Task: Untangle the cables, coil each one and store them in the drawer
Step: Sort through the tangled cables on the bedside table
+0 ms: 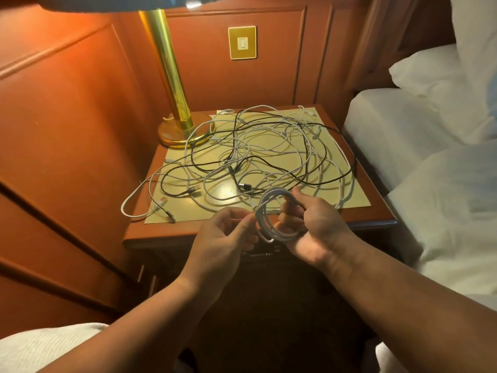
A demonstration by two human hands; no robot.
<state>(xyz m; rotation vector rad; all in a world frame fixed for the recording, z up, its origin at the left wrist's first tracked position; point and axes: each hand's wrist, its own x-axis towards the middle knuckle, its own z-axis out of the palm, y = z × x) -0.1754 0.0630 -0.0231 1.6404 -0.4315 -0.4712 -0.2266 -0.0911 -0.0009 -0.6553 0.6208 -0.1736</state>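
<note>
Two white-sheeted beds: one bed (430,135) fills the right side and a corner of another bed (48,345) shows bottom left, with the wooden bench (150,232) squeezed between them against the panelled wall. A brass lamp (174,103) stands on its back left corner, base touching the edge of the pile. The tangle of cables (269,149), mostly white with a couple of black ones looped through, sprawls over the yellowish mat (355,197) on top, one white loop hanging off the left edge. Nearer the front edge, the right hand (314,227) holds a small white coil (271,219) with fingers curled through it, and the left hand (226,235) pinches that cable's loose end right beside the coil. The drawer front below is too dark to make out.
</note>
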